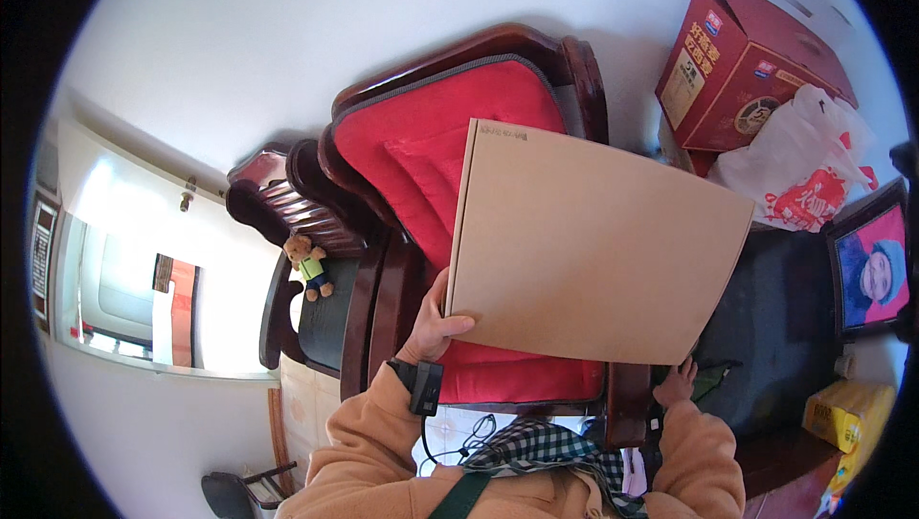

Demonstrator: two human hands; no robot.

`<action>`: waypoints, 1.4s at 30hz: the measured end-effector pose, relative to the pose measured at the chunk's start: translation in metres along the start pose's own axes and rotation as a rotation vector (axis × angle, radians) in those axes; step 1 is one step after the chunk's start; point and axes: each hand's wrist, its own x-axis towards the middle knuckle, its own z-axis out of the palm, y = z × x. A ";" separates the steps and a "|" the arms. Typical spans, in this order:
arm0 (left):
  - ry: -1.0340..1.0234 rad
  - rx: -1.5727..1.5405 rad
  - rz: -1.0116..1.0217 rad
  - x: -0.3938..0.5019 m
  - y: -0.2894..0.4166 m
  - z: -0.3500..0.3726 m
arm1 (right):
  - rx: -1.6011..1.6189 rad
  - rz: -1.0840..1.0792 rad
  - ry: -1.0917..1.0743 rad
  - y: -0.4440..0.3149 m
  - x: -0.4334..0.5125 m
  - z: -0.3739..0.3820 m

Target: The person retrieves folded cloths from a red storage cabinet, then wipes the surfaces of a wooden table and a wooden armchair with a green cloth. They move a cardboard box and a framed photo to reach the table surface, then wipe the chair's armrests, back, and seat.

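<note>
A flat brown cardboard box (603,246) spans the middle of the view, tilted over a red-cushioned chair. My left hand (434,321) grips its lower left corner, thumb on the broad face and fingers behind the edge. On that wrist is a black device (426,386) with a cable. My right hand (675,382) is just below the box's lower right corner, fingers apart, over the chair's dark wooden armrest (628,404) and the black tabletop. Whether its fingertips touch the box, I cannot tell. Beside them lies a dark green item (711,381), partly hidden.
The red cushion (416,167) rests on a dark wooden chair. At left, a teddy bear (309,267) sits on another seat. Right of me, a black tabletop (775,303) bears a red carton (747,74), a white plastic bag (797,160), a framed photograph (872,260) and a yellow pack (836,418).
</note>
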 end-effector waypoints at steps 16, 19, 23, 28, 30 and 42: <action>0.264 0.228 -0.281 -0.020 -0.058 -0.024 | 0.034 -0.127 0.412 0.015 0.031 0.017; 0.261 0.115 -0.346 -0.020 -0.083 -0.024 | -0.084 -0.213 0.477 0.022 0.077 -0.015; 0.273 0.080 -0.415 -0.010 -0.112 -0.008 | -0.012 -0.164 0.360 0.047 0.125 -0.076; 0.269 0.106 -0.474 0.011 -0.137 0.028 | -0.050 -0.227 0.539 0.111 0.176 -0.142; 0.267 0.127 -0.492 0.019 -0.144 0.042 | -0.032 -0.177 0.589 0.139 0.200 -0.161; 0.198 0.223 -0.536 0.037 -0.154 0.095 | 0.191 0.548 0.537 0.365 0.150 -0.158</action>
